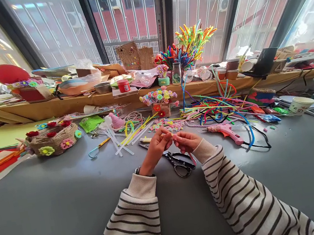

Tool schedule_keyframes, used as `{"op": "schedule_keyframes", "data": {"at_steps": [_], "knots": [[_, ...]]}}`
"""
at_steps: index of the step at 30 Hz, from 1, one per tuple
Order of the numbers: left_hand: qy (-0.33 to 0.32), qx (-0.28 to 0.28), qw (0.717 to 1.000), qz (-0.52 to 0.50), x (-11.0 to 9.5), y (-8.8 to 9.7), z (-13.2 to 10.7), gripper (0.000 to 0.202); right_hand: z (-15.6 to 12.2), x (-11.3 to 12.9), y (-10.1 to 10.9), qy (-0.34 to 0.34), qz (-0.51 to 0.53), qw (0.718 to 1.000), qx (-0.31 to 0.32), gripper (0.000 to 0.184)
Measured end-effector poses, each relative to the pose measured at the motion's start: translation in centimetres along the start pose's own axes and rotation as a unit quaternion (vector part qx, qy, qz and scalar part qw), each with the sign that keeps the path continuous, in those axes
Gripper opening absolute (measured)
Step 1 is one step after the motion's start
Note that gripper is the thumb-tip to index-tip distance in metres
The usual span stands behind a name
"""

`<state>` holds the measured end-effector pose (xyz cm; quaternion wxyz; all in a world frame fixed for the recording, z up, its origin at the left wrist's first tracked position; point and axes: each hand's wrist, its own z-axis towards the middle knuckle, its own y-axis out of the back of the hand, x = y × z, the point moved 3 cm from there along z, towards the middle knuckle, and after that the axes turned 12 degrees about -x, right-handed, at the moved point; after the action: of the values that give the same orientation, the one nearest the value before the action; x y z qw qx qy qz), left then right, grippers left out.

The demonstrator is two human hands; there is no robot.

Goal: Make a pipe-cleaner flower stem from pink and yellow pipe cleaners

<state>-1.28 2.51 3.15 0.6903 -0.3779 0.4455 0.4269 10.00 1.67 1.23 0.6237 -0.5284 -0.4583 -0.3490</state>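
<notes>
My left hand (158,146) and my right hand (187,141) meet above the grey table (55,213), fingertips pinched together on a small pink and yellow craft piece (172,135), too small to name surely. Both hands are closed in a pinch. Black-handled scissors (179,163) lie on the table just below my hands. A pink glue gun (226,130) lies to the right of my right hand, its black cord trailing away. Both sleeves are striped cream and black.
A woven basket with felt flowers (52,139) stands at left. Loose pipe cleaners (217,106) sprawl behind the glue gun, white sticks (115,140) lie left of centre. Paper cups (300,104) sit far right. A cluttered wooden shelf (83,102) runs under the windows.
</notes>
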Motion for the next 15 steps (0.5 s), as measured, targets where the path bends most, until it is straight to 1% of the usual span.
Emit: {"op": "schedule_keyframes", "data": {"at_steps": [3, 5, 9, 15], "knots": [[0.010, 0.019, 1.000, -0.002, -0.23, -0.20, -0.12, 0.016, -0.28, 0.01, 0.02, -0.048, 0.028, 0.998, 0.022, 0.022], [0.018, 0.032, 0.999, -0.004, -0.34, -0.31, -0.22, 0.016, -0.52, 0.18, 0.00, -0.063, 0.044, 0.997, 0.022, 0.022], [0.032, 0.054, 0.998, -0.016, -0.28, -0.39, -0.39, 0.016, -0.77, 0.21, -0.20, -0.069, 0.058, 0.996, 0.025, 0.020], [0.055, 0.074, 0.995, -0.032, 0.04, -0.43, -0.45, 0.018, -0.38, -0.34, -0.13, -0.054, 0.037, 0.998, -0.004, 0.026]]}}
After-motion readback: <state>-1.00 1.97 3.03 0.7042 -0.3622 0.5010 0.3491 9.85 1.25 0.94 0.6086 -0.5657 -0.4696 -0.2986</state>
